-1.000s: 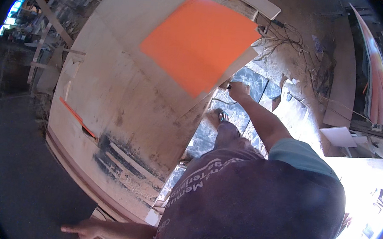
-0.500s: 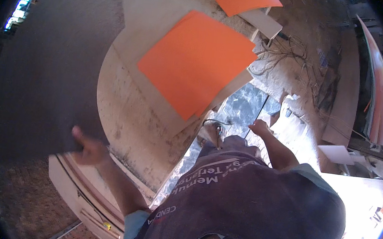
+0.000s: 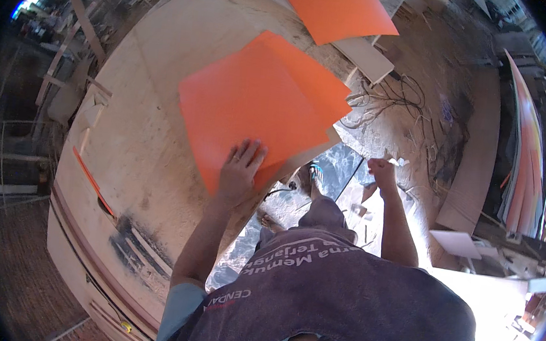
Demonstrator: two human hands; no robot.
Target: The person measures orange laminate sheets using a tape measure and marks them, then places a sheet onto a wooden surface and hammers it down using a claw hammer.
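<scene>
My left hand (image 3: pixel 239 171) lies flat with its fingers stretched out on the near part of an orange sheet (image 3: pixel 246 103). That sheet rests on another orange sheet (image 3: pixel 323 81), turned a little so that corners stick out at the right. Both lie on a broad, dusty, light-brown work table (image 3: pixel 129 106). My right hand (image 3: pixel 382 170) is held off the table's right side with its fingers curled closed. Whether anything is inside them I cannot make out.
Another orange sheet (image 3: pixel 342 11) lies at the far end, beside a pale board (image 3: pixel 364 58). Cables (image 3: pixel 400 94) tangle on the dusty floor. At the table's left are an orange-red strip (image 3: pixel 93 181) and dark slots (image 3: pixel 143 247). Thin sheets (image 3: pixel 526 173) stand at the far right.
The large dark sheet at my left hand is no longer seen. That hand has moved right onto the orange sheets, which now lie fanned. My right hand stays closed.
</scene>
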